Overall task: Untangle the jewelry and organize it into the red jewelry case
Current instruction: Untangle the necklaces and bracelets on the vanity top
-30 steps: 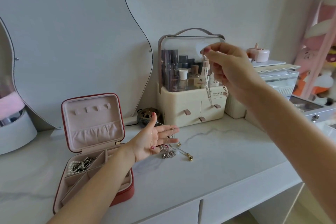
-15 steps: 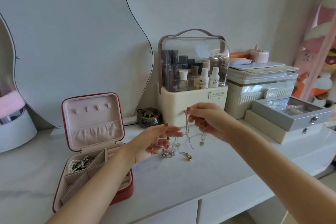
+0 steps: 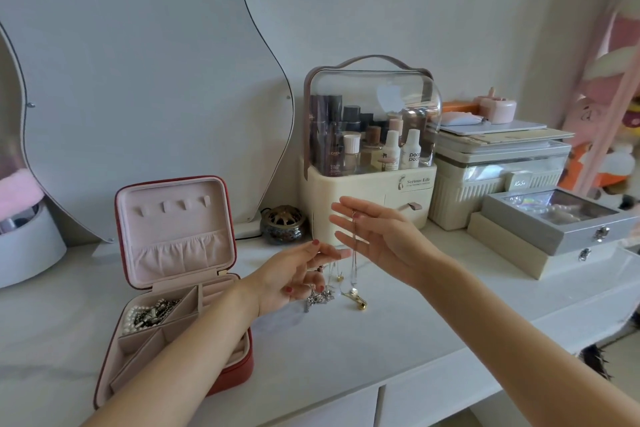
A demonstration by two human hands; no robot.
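The red jewelry case [image 3: 239, 368] lies open at the left of the white tabletop, lid upright, with a pearl strand and dark pieces [image 3: 147, 316] in its back-left compartment. My left hand [image 3: 294, 276] hovers right of the case, thumb and forefinger meeting, lower fingers curled round the tangled jewelry: a silver cluster [image 3: 318, 298] and a small gold charm [image 3: 339, 277] dangle below it. My right hand [image 3: 379, 239] is close beside it with fingers straight. A thin chain [image 3: 353, 253] hangs from between those fingers down to a gold pendant [image 3: 357, 300] on the table.
A clear-lidded cosmetics organizer [image 3: 370, 149] and a brass incense burner [image 3: 282, 224] stand just behind the hands. A wavy mirror [image 3: 138, 80] leans at the back left. A ribbed white box [image 3: 498, 173] and a grey box [image 3: 554, 227] on a cream one fill the right.
My right hand came down from in front of the organizer to beside my left hand, and its fingers spread straight. The chain now hangs low, reaching the table. My left hand stayed put.
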